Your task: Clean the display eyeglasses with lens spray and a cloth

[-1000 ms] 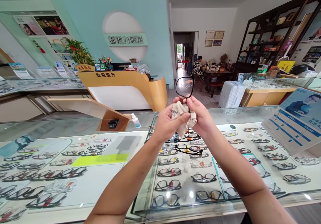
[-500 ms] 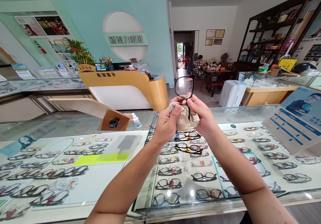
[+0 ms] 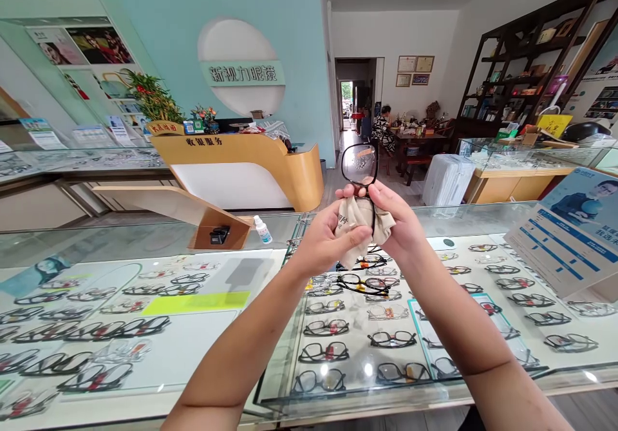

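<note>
The left hand (image 3: 333, 234) grips a beige cleaning cloth (image 3: 356, 225) with its thumb pressed over it, wrapped around the lower lens of black-framed eyeglasses (image 3: 360, 164). The right hand (image 3: 393, 215) pinches the frame near its middle, close beside the left; the upper lens, marked with droplets, stands clear above the fingers. Both are held up over the far edge of the glass display case (image 3: 284, 328). On that case's far side, left of the hands, a white spray bottle (image 3: 262, 230) stands just beside a wooden mirror stand (image 3: 223, 225).
</note>
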Tool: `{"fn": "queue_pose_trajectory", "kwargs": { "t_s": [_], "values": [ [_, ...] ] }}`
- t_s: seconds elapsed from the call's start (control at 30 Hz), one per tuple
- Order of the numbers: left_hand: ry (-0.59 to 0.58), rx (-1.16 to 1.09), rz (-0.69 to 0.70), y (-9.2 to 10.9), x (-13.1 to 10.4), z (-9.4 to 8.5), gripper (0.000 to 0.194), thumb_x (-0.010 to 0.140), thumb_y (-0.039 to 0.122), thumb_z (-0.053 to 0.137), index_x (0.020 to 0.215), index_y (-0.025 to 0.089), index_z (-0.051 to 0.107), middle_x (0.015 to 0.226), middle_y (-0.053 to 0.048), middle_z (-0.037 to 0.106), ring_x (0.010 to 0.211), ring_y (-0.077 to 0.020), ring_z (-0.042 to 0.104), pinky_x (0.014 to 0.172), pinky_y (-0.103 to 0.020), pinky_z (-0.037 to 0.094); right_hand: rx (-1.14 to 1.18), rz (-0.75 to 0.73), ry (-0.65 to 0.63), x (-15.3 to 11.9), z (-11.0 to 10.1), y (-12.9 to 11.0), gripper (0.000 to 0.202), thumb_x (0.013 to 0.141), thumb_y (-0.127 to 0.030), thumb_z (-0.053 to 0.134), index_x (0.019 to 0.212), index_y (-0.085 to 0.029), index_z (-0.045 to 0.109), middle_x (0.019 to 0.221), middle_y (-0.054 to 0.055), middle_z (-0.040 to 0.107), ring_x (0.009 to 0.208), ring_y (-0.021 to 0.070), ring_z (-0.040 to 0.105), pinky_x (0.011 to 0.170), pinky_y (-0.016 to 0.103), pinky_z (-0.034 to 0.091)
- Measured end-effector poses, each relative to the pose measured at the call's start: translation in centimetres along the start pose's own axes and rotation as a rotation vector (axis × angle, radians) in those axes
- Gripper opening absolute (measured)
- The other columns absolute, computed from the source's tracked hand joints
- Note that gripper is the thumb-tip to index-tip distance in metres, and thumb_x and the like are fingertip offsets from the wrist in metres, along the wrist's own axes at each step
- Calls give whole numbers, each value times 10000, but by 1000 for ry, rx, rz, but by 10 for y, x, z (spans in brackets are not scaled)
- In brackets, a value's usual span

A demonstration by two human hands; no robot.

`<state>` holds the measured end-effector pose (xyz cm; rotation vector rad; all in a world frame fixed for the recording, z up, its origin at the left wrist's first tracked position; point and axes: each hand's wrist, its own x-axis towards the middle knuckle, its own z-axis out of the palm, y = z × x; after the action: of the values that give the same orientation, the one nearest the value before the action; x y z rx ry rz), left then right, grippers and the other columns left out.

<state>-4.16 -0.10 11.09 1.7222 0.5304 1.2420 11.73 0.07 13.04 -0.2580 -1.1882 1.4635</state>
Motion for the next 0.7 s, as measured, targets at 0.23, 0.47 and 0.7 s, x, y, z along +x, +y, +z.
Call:
{"fn": "queue_pose_trajectory", "kwargs": {
  "t_s": [0.23,0.47,0.7],
  "values": [
    [337,24,197,-11,4,14,492,870,597,899,1094,181,763,1085,-77,731,949,-199,694,834,-280,594,16,-28,24,-1,11,17,337,875,-541,860,915,-289,640,1061,20,800,1095,239,749,1009,385,623],
    [457,31,198,-13,5,12,550,923,734,784,932,184,770,1086,-90,741,865,-176,644,724,-266,561,-28,-12,-14,-2,13,18,333,915,-546,836,955,-283,636,1263,31,803,1186,226,740,1033,352,602],
    [155,-2,45,-8,5,-2,548,956,724,752,1008,178,743,859,-40,675,757,-159,592,694,-263,541,-6,-14,39,4,-2,8,308,886,-511,858,897,-266,671,1192,33,813,1119,230,752,968,354,630]
  ]
}}
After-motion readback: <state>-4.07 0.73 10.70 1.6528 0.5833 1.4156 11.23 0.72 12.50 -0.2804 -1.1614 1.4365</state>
